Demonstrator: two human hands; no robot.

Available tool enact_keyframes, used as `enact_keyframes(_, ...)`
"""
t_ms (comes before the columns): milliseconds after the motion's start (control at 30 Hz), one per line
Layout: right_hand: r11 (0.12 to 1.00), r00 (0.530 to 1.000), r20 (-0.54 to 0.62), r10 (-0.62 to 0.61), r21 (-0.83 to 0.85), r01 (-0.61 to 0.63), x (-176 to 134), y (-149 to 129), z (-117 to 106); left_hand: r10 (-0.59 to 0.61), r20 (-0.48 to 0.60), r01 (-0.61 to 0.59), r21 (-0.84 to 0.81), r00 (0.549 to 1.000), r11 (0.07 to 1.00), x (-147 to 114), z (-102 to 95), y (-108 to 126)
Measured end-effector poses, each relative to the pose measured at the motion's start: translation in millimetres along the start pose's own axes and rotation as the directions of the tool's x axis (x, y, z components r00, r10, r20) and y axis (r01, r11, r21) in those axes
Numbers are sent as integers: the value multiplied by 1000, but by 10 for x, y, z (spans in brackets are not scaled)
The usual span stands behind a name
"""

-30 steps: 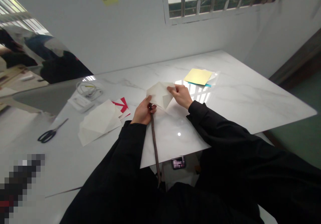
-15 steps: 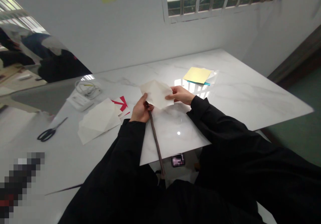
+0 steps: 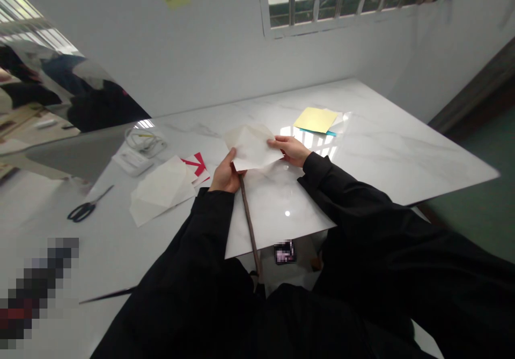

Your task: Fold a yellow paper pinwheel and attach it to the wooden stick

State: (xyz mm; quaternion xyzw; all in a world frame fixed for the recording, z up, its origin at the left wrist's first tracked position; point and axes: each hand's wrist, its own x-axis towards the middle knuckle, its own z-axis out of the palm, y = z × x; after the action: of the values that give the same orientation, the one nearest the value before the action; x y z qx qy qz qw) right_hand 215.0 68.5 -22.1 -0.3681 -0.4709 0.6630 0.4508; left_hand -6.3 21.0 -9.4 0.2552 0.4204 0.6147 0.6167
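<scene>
A cream sheet of paper [image 3: 257,152] with creases is held up between both hands above the table. My left hand [image 3: 225,175] is closed on its left edge, thumb on top. My right hand [image 3: 293,149] pinches the right edge between thumb and fingers. From under my left hand a thin brown stick [image 3: 249,219] slants down past the table edge toward my lap. Whether my left fingers also grip its upper end is hidden. More cream paper pieces [image 3: 163,187] lie to the left, overlapping a red and white paper [image 3: 197,165].
The marble-patterned table [image 3: 402,149] meets a wall at the back. Yellow paper [image 3: 316,119] lies on blue and clear sheets behind my right hand. Black-handled scissors [image 3: 82,211] and a white device with a coiled cable [image 3: 137,155] are at left. A dark pointed tool [image 3: 108,295] lies near my left sleeve.
The paper has tilted, its lower edge rising slightly and its right corner moving right. My right thumb has shifted up along the edge. The view has moved slightly.
</scene>
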Motion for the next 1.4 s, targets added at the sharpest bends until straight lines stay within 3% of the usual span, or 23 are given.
enact_keyframes(233,972,969,-119,-217,-117,203,110,147,-12,78,-21,-77,51,997,996,-18,66,-79)
enact_keyframes(600,980,978,-69,-196,16,197,190,206,-109,75,29,-77,111,997,991,-115,100,-23)
enact_keyframes(800,975,976,-18,-219,22,219,219,246,-132,55,-21,-53,65,998,996,-92,129,-15)
enact_keyframes(1000,980,979,-59,-197,15,198,162,186,-77,27,-45,-27,-3,999,1000,-95,136,3)
enact_keyframes(1167,990,980,-157,-124,-82,113,85,90,-20,21,-28,-21,-21,999,1000,-98,118,3)
enact_keyframes(1400,985,983,-132,-128,-130,111,27,54,-14,115,-69,-105,137,991,985,-85,111,-51)
